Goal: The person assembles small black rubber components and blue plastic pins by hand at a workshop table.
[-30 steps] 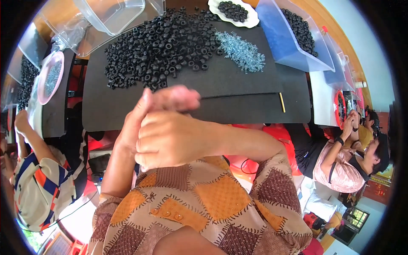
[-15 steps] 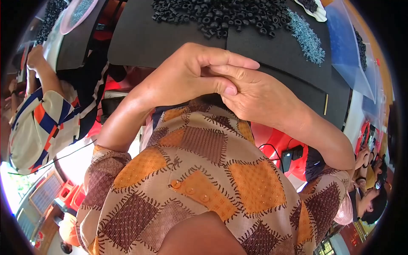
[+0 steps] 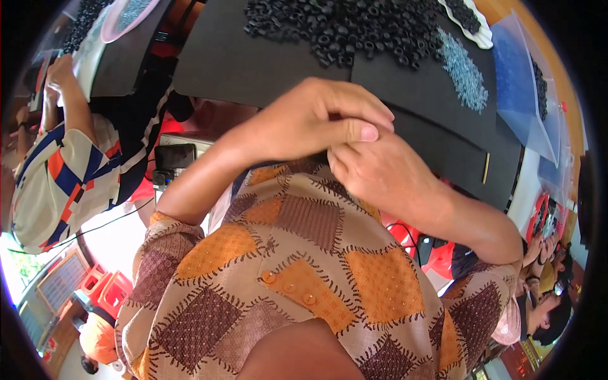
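In front of my chest, above the near edge of the black tabletop, my two hands are clasped. My left hand is closed over the fingers of my right hand, its thumb lying across them. The right hand's fingers are curled and partly hidden beneath the left. Whether anything small lies between the palms cannot be seen. Beyond the hands is a heap of small black ring-shaped pieces. To its right lies a strip of tiny light-blue beads. Neither hand touches these piles.
A white dish with black pieces stands at the back right, beside a clear plastic bin. A thin gold-coloured stick lies at the right. Another person's arm reaches over a table at the left, near a pink-rimmed dish.
My clasped hands have come slightly lower. The right hand's fingers, stretched out before, are now curled, and the left hand has closed over them. The view has shifted slightly.
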`<state>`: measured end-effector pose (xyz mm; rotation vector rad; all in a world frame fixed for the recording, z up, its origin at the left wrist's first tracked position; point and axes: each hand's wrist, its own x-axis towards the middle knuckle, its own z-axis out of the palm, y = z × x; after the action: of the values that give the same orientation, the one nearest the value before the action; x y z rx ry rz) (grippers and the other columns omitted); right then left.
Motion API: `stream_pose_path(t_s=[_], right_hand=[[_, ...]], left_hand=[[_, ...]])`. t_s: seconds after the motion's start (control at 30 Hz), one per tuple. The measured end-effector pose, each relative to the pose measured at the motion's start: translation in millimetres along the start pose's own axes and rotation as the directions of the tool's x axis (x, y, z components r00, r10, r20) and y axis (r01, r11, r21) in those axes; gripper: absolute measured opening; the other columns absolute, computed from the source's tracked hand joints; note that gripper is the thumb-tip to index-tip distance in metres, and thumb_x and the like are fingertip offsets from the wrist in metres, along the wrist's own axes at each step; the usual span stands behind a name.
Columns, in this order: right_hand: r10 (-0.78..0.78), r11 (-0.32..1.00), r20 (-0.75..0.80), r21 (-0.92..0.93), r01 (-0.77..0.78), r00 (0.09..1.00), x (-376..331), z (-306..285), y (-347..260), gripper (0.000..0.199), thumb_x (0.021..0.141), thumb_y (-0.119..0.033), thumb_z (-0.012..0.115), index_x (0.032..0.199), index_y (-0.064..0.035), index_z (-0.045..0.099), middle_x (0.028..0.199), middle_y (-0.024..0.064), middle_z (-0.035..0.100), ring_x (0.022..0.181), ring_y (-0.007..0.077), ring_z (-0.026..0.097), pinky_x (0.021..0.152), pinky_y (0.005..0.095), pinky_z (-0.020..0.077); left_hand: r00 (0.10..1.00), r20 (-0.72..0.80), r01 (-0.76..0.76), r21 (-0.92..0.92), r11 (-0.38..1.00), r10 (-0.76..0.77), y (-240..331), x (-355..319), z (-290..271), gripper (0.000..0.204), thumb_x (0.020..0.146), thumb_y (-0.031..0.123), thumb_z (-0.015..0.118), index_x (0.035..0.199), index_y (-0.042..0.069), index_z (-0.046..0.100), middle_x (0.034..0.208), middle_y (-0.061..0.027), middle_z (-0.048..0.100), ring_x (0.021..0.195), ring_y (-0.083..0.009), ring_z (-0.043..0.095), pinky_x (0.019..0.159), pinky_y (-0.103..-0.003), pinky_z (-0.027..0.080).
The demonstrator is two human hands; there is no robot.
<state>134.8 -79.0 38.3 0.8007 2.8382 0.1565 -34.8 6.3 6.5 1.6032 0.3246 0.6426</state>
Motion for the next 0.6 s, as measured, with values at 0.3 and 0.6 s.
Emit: stream_pose_path(t_s=[0.3,0.6], right_hand=[[0.159,0.14,0.147,0.975,-0.17,0.976,-36.2,8.2,3.2,0.025,0.092,-0.012,0.061,0.115,-0.0017,0.064,0.111,0.0149,0.065,0.101,0.0289,0.063,0.088,0.0373,0.0507],[0.246,0.518,-0.179,0.855,0.027,0.953,-21.1,-5.4,10.8,0.023,0.084,-0.008,0.067,0.107,-0.0043,0.068,0.114,0.0151,0.066,0.106,0.0318,0.065,0.085,0.0413,0.0531]], left_hand=[[0.969,0.209,-0.186,0.281,0.941,0.129,16.5,-3.0,46.7,0.059,0.097,0.05,0.052,0.127,0.0,0.059,0.119,-0.0187,0.064,0.114,-0.0372,0.058,0.097,-0.047,0.045],[0.996,0.083,-0.043,0.224,0.974,0.025,10.3,-22.6,11.0,0.047,0.093,0.037,0.064,0.118,-0.003,0.064,0.11,-0.0191,0.069,0.099,-0.0378,0.067,0.085,-0.042,0.053]])
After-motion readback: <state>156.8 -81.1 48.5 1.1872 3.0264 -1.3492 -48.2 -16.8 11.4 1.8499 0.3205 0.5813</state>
